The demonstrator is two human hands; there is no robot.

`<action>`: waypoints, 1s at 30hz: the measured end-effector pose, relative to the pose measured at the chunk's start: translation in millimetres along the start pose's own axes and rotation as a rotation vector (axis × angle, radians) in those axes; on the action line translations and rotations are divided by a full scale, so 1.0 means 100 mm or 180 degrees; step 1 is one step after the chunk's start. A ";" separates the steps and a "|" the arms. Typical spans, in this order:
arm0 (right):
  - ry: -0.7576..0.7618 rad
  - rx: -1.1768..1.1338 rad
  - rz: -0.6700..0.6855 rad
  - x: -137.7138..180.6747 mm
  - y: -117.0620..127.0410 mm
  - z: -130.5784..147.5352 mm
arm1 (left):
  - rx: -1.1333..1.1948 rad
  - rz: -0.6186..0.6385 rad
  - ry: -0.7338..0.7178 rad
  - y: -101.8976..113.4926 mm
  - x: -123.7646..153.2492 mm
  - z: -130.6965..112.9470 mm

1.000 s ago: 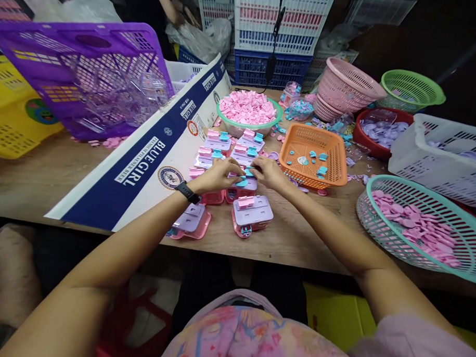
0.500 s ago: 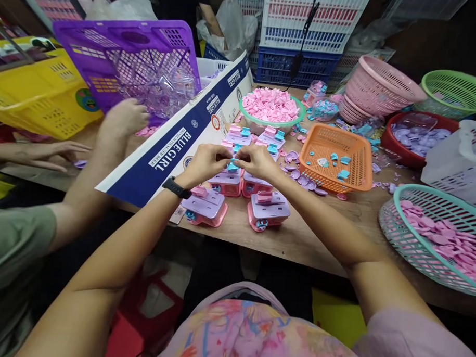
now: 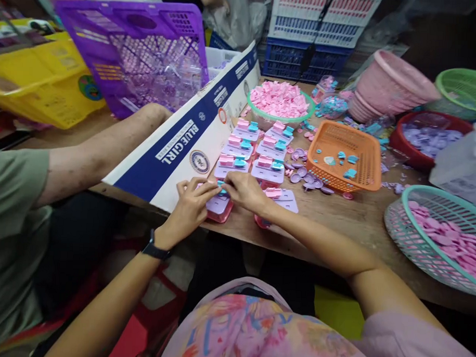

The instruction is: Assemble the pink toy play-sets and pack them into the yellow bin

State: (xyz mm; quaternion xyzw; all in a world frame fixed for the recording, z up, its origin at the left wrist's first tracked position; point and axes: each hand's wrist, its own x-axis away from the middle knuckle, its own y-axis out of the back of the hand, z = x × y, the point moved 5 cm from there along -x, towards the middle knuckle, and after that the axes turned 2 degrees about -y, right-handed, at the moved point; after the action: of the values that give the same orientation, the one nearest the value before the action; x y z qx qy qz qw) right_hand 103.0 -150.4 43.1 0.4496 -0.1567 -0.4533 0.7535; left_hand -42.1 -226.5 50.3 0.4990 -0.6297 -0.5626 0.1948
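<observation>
Head view: left hand (image 3: 190, 208) and right hand (image 3: 243, 190) meet over the near toy (image 3: 218, 207). Fingertips of both pinch a clip (image 3: 222, 186) atop it.

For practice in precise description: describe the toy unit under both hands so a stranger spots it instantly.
Find the blue-and-white box on the table. At its near corner sits a lilac-topped unit, the only one gripped by left hand and right hand.

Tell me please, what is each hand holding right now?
Left hand: closed on the pink toy.
Right hand: pinching the blue piece on it.
</observation>
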 end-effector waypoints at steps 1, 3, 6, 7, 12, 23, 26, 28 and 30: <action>0.0010 0.0161 0.0069 0.00 -0.01 0.01 | -0.0004 -0.0003 -0.0069 -0.02 0.04 0.00; 0.0066 0.0427 0.0182 0.02 -0.05 0.02 | 0.0023 -0.0220 -0.0215 -0.05 0.09 0.06; 0.0241 0.0616 -0.0032 0.02 -0.12 -0.01 | 0.0180 -0.0393 -0.0368 -0.14 0.07 0.21; 0.0279 0.0634 -0.0126 0.02 -0.13 -0.04 | 0.0249 -0.0467 -0.0390 -0.17 0.05 0.26; 0.0374 0.0691 -0.0226 0.02 -0.14 -0.08 | 0.0355 -0.0515 -0.0315 -0.20 -0.01 0.32; 0.0739 0.0738 -0.0176 0.10 -0.15 0.08 | 0.0155 -0.0635 -0.0333 -0.23 0.13 0.27; 0.0650 0.0301 -0.0275 -0.01 0.34 -0.20 | -0.0250 -0.0647 -0.0714 -0.24 0.12 0.25; 0.0105 0.0148 -0.0824 -0.05 0.93 -0.71 | -0.0455 -0.0574 -0.0840 -0.24 0.09 0.21; -0.0843 0.0389 -0.1377 0.01 1.55 -1.44 | -0.0570 -0.0637 -0.0797 -0.18 0.05 0.14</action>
State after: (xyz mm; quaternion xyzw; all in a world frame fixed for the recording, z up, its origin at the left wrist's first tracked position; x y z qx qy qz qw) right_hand 280.7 -45.9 91.6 0.4541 -0.1812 -0.6485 0.5834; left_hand -47.6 -220.9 28.4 0.4659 -0.5436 -0.6907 0.1015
